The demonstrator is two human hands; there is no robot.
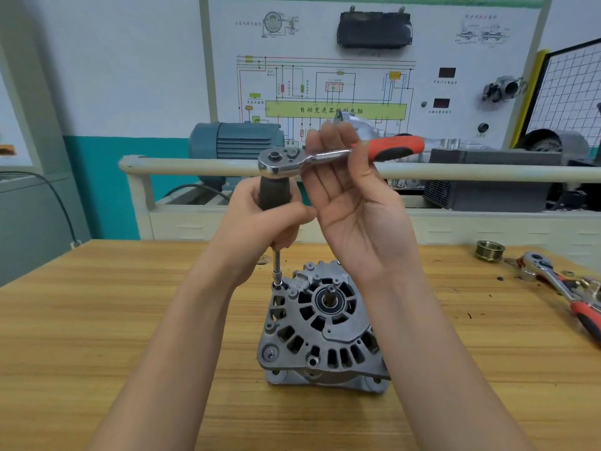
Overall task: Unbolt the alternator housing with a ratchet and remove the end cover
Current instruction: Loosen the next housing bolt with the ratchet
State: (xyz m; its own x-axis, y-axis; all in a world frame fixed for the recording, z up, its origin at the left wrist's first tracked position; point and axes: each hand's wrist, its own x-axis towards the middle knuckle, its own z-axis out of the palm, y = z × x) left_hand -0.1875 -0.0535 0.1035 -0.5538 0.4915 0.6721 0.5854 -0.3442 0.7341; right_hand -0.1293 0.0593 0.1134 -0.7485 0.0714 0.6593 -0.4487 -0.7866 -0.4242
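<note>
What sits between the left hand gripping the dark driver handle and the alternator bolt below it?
In the head view, a slim metal extension shaft with a socket runs down from the left hand to the alternator's upper-left bolt.

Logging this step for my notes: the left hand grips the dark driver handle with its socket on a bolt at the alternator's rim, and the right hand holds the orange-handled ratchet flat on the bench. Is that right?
Not quite. In the head view the right hand holds the orange-handled ratchet up in the air, its head over the top of the dark driver handle, not on the bench. The left hand and alternator are as described.
</note>
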